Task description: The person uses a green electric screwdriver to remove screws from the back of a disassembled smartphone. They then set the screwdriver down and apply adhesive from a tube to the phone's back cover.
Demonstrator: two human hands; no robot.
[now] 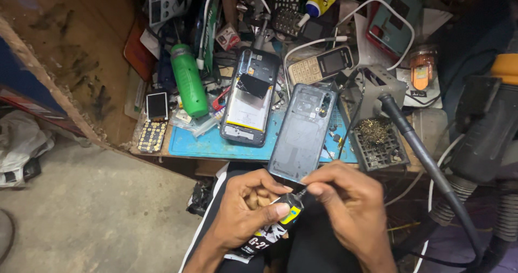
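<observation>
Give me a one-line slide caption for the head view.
Left hand holds a black glue tube, right hand at its nozzle, beside a phone back cover and opened phone.

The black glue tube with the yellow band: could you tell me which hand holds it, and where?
The left hand grips the black glue tube around its body; the right hand pinches its nozzle tip.

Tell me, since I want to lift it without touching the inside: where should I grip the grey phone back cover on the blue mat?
Probably by its two long edges near the lower end, coming from the near side: the back cover overhangs the blue mat there, towards the hands.
</observation>
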